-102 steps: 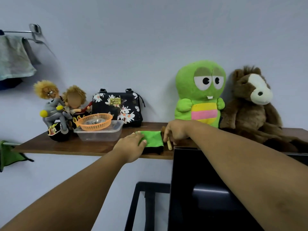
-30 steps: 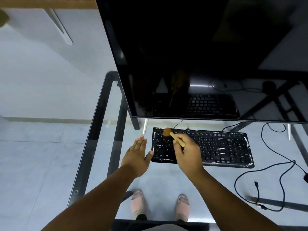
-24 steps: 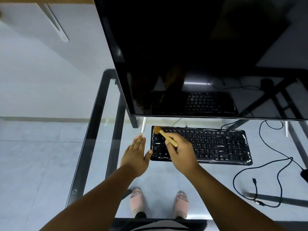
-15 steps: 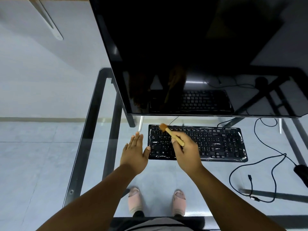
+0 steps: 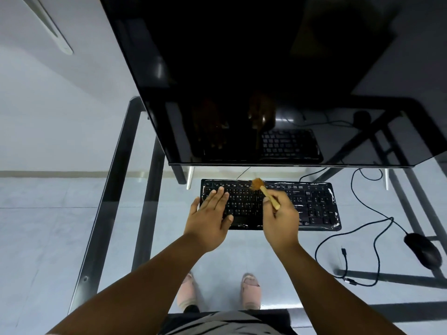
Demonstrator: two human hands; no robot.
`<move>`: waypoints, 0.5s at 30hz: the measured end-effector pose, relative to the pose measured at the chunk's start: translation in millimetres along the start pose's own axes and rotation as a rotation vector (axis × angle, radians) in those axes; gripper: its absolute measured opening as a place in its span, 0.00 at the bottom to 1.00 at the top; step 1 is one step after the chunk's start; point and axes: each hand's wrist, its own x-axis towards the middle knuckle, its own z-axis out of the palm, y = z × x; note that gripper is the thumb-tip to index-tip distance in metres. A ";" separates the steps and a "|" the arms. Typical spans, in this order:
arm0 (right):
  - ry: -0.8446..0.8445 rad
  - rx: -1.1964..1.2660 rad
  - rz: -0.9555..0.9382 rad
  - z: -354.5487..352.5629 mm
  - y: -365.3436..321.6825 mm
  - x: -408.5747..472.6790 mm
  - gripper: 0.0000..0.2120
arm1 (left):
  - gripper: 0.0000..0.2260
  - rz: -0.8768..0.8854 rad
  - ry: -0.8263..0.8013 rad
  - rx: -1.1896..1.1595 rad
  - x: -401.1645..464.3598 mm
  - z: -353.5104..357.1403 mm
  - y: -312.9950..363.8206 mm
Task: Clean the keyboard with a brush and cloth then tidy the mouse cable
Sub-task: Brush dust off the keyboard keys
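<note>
A black keyboard (image 5: 312, 206) in a clear plastic cover lies on the glass desk below the monitor. My right hand (image 5: 280, 221) grips a small wooden brush (image 5: 264, 192), and its brown bristles touch the keyboard's top key row near the middle. My left hand (image 5: 210, 218) lies flat with fingers together on the keyboard's left part. A black mouse (image 5: 423, 250) sits at the far right, and its black cable (image 5: 362, 230) runs in loose loops across the glass. No cloth is in view.
A large black monitor (image 5: 242, 81) fills the upper view and overhangs the keyboard's back edge. The glass desk has a black metal frame (image 5: 108, 201) at the left. A loose cable plug (image 5: 343, 251) lies right of my right arm. My feet show through the glass.
My left hand moved from the glass beside the keyboard onto its left keys. The brush shifted right along the top row. Earlier I took the brush from a shelf.
</note>
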 end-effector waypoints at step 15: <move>-0.273 -0.147 -0.187 -16.6 7.8 2.3 0.11 | 0.27 -0.061 -0.041 0.051 -1.3 2.9 9.2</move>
